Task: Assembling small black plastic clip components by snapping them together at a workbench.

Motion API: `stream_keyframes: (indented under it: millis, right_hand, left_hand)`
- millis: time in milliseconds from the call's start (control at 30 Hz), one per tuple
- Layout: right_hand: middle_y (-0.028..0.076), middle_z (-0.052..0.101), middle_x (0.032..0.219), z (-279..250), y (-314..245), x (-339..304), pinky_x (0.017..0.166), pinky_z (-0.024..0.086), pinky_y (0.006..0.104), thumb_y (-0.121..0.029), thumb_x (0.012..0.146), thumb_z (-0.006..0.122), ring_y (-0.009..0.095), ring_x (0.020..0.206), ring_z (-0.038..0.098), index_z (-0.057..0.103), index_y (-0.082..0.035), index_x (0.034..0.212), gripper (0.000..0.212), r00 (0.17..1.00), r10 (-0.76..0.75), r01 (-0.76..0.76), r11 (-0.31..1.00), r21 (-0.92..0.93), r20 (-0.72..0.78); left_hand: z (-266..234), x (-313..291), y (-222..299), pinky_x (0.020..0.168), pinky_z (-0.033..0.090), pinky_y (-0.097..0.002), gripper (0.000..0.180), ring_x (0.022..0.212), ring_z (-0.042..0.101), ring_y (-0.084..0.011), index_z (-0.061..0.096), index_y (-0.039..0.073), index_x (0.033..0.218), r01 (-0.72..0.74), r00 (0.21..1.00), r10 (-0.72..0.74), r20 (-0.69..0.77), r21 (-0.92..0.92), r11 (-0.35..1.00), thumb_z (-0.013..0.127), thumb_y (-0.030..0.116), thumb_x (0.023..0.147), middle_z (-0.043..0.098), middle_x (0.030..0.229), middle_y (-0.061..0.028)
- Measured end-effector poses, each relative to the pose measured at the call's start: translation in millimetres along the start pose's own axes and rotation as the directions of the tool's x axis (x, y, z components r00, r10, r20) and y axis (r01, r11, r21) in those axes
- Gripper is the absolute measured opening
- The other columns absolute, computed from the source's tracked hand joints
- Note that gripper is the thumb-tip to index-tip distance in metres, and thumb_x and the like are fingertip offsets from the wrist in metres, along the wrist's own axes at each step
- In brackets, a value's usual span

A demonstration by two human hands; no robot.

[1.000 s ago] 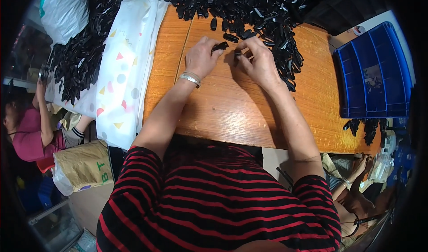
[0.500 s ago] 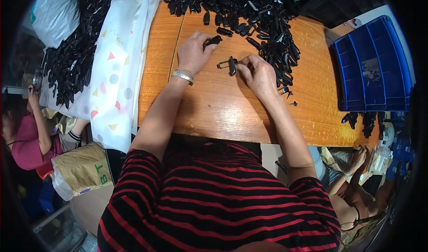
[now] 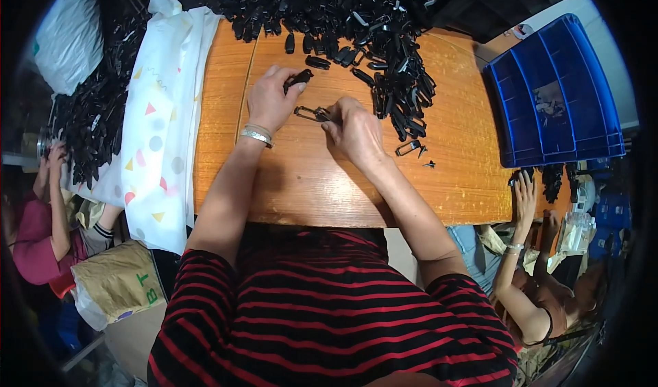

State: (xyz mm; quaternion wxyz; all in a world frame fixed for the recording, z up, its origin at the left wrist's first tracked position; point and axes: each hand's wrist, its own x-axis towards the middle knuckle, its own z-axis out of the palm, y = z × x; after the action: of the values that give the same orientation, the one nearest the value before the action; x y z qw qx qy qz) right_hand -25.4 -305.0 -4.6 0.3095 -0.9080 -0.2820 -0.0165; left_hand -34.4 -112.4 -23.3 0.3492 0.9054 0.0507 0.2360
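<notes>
My left hand (image 3: 271, 99), with a bracelet at the wrist, rests over the wooden table (image 3: 295, 188). Its thumb and fingers are closed round a small black elongated plastic piece (image 3: 299, 80). To the right, my right hand (image 3: 358, 128) pinches a thin black open rectangular frame (image 3: 308, 114) by its right end, where a darker part shows between the fingertips. The frame points left, just below my left fingertips and apart from the piece there. A lone black piece (image 3: 317, 62) lies beyond my hands.
A large heap of black pieces (image 3: 404, 79) spreads along the far side. A loose frame (image 3: 408, 148) and a small dark bit (image 3: 429, 164) lie beside my right forearm. Patterned white sheeting (image 3: 156, 127) borders the left; a blue crate (image 3: 569, 99) and a co-worker's hand (image 3: 525, 195) are right.
The whole view has shifted. My right hand has turned the frame and its dark part, and more of the frame shows. A co-worker's hand has reached up to the table at right.
</notes>
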Motion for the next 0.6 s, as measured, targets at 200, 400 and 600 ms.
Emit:
stream_keyframes:
  millis: [200,400,600]
  right_hand:
    - [0.014,0.066,0.089,-16,9,5,0.068,0.052,0.0339,-0.013,0.078,0.076,0.024,0.076,0.066,0.065,0.000,0.096,0.025,0.994,0.092,-0.087,0.994,0.064,-0.064]
    - [0.013,0.063,0.092,-21,-6,1,0.065,0.052,0.0292,-0.008,0.083,0.071,0.019,0.074,0.065,0.065,0.002,0.103,0.023,0.978,-0.025,0.077,0.965,0.250,-0.206]
    - [0.008,0.061,0.094,-29,-35,2,0.061,0.050,0.0227,-0.001,0.085,0.066,0.012,0.071,0.063,0.062,0.003,0.107,0.023,0.977,0.002,0.104,0.871,0.479,-0.214]
  left_hand:
    - [2,-2,-5,0.073,0.050,-0.0268,0.022,0.079,0.062,-0.0141,0.065,0.000,0.105,0.064,0.998,-0.068,-0.004,-0.301,0.952,0.068,0.012,0.086,0.067,0.090,-0.0045]
    - [-13,-12,23,0.057,0.040,-0.0166,0.021,0.064,0.051,-0.0043,0.063,0.002,0.108,0.304,0.952,-0.233,0.198,-0.677,0.670,0.065,0.014,0.090,0.062,0.081,0.0017]
    - [-27,-31,44,0.055,0.042,-0.0153,0.025,0.066,0.053,-0.0021,0.063,0.002,0.112,0.344,0.938,-0.192,0.288,-0.829,0.441,0.065,0.013,0.090,0.062,0.088,0.0004]
